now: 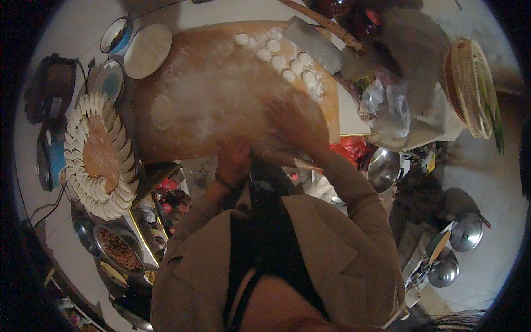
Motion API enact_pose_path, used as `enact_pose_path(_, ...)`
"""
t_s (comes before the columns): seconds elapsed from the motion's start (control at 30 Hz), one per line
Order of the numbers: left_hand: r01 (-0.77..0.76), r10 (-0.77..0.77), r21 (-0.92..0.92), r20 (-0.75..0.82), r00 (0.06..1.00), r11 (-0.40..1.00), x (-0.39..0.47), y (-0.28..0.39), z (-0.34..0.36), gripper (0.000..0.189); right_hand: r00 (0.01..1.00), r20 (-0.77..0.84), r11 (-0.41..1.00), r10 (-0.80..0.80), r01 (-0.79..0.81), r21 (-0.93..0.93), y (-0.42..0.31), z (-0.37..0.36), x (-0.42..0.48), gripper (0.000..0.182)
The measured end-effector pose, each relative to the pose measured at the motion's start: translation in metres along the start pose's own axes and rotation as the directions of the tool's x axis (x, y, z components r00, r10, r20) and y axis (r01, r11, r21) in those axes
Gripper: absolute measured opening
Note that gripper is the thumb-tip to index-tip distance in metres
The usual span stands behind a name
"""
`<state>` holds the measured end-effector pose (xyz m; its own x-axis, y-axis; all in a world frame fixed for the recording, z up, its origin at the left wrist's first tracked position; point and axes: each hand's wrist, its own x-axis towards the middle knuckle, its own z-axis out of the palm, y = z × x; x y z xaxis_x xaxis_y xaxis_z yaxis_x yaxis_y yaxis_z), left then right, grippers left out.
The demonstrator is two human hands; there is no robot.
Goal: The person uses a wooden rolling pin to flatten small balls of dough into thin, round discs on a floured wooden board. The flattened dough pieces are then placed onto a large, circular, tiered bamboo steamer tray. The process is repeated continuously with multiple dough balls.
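A floured wooden board [195,83] lies before me. At its near edge is my left hand [235,155], fingers curled, a dark band at the wrist; whether it grips anything is unclear. My right hand [288,122], motion-blurred, is over the board's right part with fingers apart and nothing visible in it. Small flattened dough pieces [278,62] lie on flour at the far right. Thin round dough wrappers [162,112] overlap at the board's left. Further left, rows of folded dumplings [118,137] ring a round wooden tray [99,155].
A cleaver blade [313,43] lies at the board's far right corner, near a long wooden stick [323,23]. A bowl of chopped filling [118,249] stands lower left. Plastic bags [386,103] and a woven basket [471,87] are at right, metal lids [466,232] lower right.
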<state>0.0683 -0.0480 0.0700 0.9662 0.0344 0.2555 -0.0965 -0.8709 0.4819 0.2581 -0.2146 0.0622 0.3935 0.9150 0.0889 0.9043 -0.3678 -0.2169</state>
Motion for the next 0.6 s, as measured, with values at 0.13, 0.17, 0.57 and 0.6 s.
enact_pose_path(0.13, 0.041, -0.041, 0.006, 0.019, 0.999, 0.999, -0.007, 0.003, 0.001, 0.036, 0.948, -0.013, 0.921, 0.317, -0.305, 0.242, 0.000, -0.041, -0.014, 0.040)
enact_pose_path(0.17, 0.060, -0.061, 0.010, 0.033, 0.998, 0.998, -0.008, 0.003, 0.002, 0.037, 0.930, -0.025, 0.891, 0.368, -0.345, 0.294, 0.001, -0.048, -0.016, 0.039)
enact_pose_path(0.57, 0.023, -0.023, -0.008, 0.001, 1.000, 1.000, -0.010, -0.009, 0.014, 0.035, 0.965, 0.021, 0.964, 0.260, -0.261, 0.055, 0.018, -0.016, -0.009, 0.026)
enact_pose_path(0.6, 0.021, -0.021, -0.001, -0.012, 1.000, 1.000, -0.008, -0.011, 0.013, 0.034, 0.955, 0.101, 0.955, 0.279, -0.287, 0.075, 0.017, -0.018, -0.009, 0.026)
